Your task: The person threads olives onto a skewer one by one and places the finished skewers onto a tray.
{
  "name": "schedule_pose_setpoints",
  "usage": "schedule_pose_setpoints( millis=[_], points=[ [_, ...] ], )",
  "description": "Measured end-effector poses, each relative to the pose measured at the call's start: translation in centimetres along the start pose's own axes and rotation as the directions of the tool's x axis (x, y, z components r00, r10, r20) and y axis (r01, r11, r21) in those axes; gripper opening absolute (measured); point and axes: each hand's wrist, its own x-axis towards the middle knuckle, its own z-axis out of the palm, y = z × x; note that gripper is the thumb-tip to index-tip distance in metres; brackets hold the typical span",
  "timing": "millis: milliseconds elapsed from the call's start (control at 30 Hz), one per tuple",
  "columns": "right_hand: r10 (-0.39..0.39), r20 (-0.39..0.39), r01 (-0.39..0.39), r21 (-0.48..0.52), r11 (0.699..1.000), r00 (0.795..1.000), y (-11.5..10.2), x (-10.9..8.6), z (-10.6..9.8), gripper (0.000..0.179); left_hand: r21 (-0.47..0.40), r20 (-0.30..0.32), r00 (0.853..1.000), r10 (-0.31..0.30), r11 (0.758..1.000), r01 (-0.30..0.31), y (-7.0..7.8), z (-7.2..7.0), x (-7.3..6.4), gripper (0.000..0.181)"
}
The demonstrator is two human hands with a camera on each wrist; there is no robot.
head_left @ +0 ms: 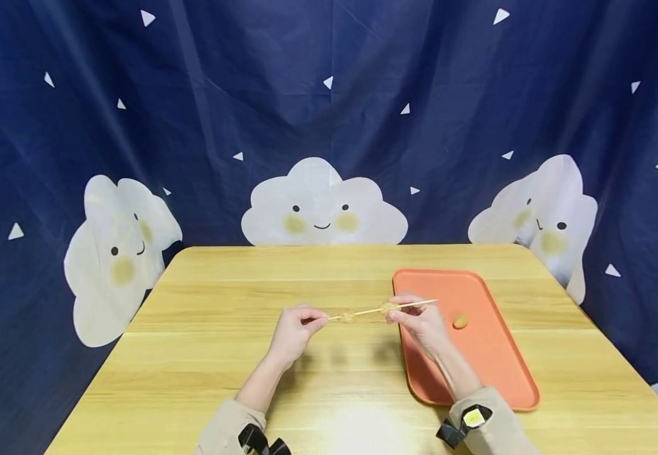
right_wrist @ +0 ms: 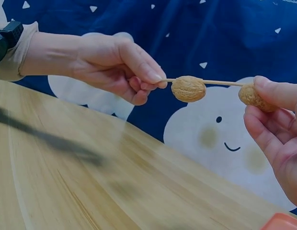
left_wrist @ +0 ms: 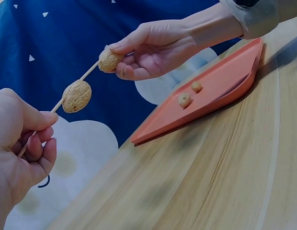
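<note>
- Here's the backdrop: a dark blue curtain (head_left: 283, 82) with smiling clouds (head_left: 323, 199), and a wooden surface (head_left: 220, 354) in front, an orange tray (head_left: 493, 366) on its right side.
- Held above the surface: a thin stick (head_left: 367, 311), stretched between two hands, rising slightly to the right.
- Left hand (head_left: 296, 330), grip pinching the stick's left end, presumably steadying it clear of the wrinkled left lump (left_wrist: 76, 96).
- Right hand (head_left: 424, 325), over the tray's left part, grip pinching the right lump (right_wrist: 251, 99), apparently to control where it sits; bare stick separates the pair.
- The tray lies on that hand's side, handy for it, one would think!
- Head view catches the tip poking past the right hand; neither wrist view shows it.
- Overhead, just one loose lump (head_left: 460, 321) on the tray; left wrist view reveals two, a second lump (left_wrist: 185, 99) probably masked overhead by the right hand.
- Right wrist view gets the stick emerging from both sides of the left lump, but only a tray corner.
</note>
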Motion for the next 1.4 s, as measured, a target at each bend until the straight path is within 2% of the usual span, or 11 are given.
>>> schedule_pose_setpoints(
  millis=[267,567,900,1400],
  points=[
    [0.031,-0.032,-0.032,-0.034,0.999,0.999,0.3,-0.2,0.5,0.034,0.02,-0.007,1.0,0.001,1.0,-0.001,-0.2,0.1,-0.2,0.006],
    [0.037,-0.026,-0.038,-0.056,0.998,0.999,0.4,0.1,1.1,0.032,0.012,-0.006,1.0,-0.015,1.0,0.015,0.0,-0.1,-0.3,0.007],
    [0.064,-0.048,-0.065,-0.024,0.998,0.997,0.7,0.0,1.5,0.035,0.042,-0.004,1.0,-0.009,0.999,0.009,0.2,0.0,-0.3,0.007],
    [0.078,-0.075,-0.08,-0.028,0.996,0.994,0.8,0.0,2.0,0.034,0.06,-0.01,1.0,0.011,0.998,-0.01,0.5,0.2,-0.2,0.007]
  ],
)
